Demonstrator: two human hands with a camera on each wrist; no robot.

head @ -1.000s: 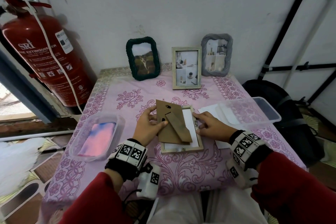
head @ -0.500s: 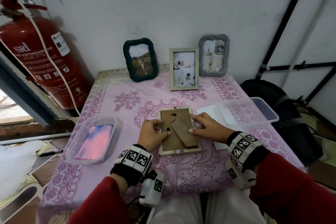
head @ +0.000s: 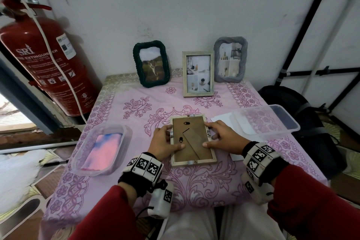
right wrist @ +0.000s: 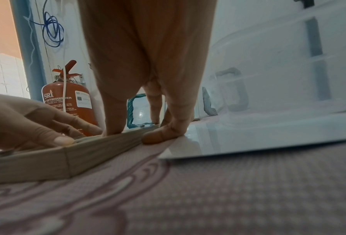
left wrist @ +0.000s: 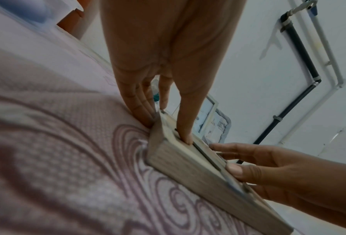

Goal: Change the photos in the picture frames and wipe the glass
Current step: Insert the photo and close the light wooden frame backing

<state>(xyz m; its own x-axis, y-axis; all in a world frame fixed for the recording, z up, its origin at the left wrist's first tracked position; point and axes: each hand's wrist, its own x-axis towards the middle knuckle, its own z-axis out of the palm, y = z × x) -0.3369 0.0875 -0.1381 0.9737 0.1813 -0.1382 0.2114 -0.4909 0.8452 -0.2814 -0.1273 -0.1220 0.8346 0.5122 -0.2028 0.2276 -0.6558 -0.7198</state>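
A pale wooden picture frame (head: 193, 161) lies face down on the pink tablecloth, with its brown backing board (head: 190, 132) and folded stand seated inside it. My left hand (head: 171, 138) sits at the frame's left edge, its thumb (left wrist: 186, 136) pressing on the backing and its straight fingers down beside the rim. My right hand (head: 212, 135) is at the right edge, with its thumb on the backing and its fingers (right wrist: 163, 135) against the side of the frame (right wrist: 97, 149). The glass and the photo are hidden underneath.
A green frame (head: 151, 63), a pale wooden frame (head: 198, 73) and a grey frame (head: 230, 59) stand by the wall. A tub with a pink-blue cloth (head: 101, 148) is at the left, a clear tub (head: 266, 121) over white sheets (head: 220, 119) at the right. A fire extinguisher (head: 44, 68) stands left.
The backing board, held tilted above the frame by my left hand, has come down flat into the frame. Both hands now rest at the frame's sides with thumbs on the board.
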